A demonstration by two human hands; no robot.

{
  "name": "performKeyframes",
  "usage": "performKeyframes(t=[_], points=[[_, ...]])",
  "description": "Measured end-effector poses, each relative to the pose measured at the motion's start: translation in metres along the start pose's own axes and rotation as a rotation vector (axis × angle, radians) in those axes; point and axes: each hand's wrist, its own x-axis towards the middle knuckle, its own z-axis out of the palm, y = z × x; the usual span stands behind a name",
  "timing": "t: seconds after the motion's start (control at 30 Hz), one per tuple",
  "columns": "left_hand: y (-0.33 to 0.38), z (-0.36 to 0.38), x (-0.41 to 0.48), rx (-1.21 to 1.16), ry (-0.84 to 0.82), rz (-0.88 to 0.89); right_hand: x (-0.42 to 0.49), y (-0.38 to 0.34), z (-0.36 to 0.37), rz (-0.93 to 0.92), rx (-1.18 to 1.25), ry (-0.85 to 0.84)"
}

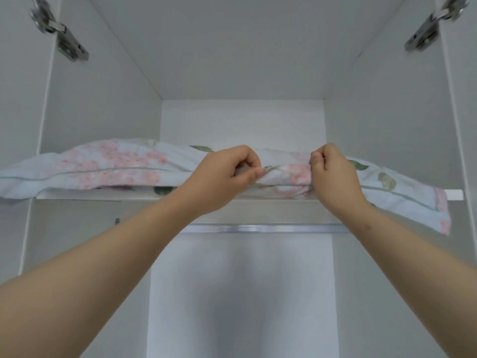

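Both pinching floral cloth, left grip, right grip

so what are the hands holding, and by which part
The left hand and the right hand grip the white cloth printed with pink flowers and green leaves at its bunched middle, on the white shelf.

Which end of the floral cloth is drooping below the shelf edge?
The right end of the floral cloth, beyond the right hand: it hangs down past the shelf front. The left end lies almost wholly on the shelf.
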Motion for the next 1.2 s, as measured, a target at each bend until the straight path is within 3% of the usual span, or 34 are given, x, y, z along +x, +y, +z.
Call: performKeyframes(t=[0.1, 0.2, 0.27, 0.4, 0.6, 0.63, 0.73, 0.77, 1.0, 1.13, 1.2], points=[[-0.021, -0.008, -0.009, 0.614, -0.057, 0.083, 0.000, 0.005, 0.002, -0.013, -0.109, -0.148], [-0.043, -0.017, -0.014, 0.867, -0.237, -0.063, -0.006, 0.003, 0.006, -0.039, -0.219, -0.206], [-0.054, -0.015, -0.016, 0.834, -0.304, -0.096, -0.011, 0.002, 0.009, -0.029, -0.288, -0.231], [-0.051, -0.020, -0.028, 0.544, -0.215, -0.116, -0.019, -0.010, 0.000, -0.041, -0.381, -0.355], [-0.045, -0.044, -0.035, 0.523, -0.100, -0.096, -0.014, -0.051, -0.016, -0.127, -0.473, -0.526], [-0.046, -0.047, -0.031, 0.518, -0.106, -0.087, -0.012, -0.057, -0.015, -0.180, -0.498, -0.449], [-0.049, -0.047, -0.028, 0.536, -0.050, 0.016, -0.004, -0.067, -0.001, -0.478, -0.606, -0.008], [-0.049, -0.046, -0.030, 0.536, -0.006, 0.059, 0.002, -0.070, 0.006, -0.513, -0.613, 0.027], [-0.045, -0.034, -0.053, 0.594, 0.005, 0.222, 0.041, -0.070, 0.064, -0.271, -0.513, -0.368], [-0.047, -0.035, -0.050, 0.590, -0.123, 0.173, 0.036, -0.056, 0.072, -0.295, -0.465, -0.370], [-0.037, -0.040, -0.040, 0.585, -0.289, 0.057, 0.035, -0.054, 0.069, -0.258, -0.386, -0.366]])
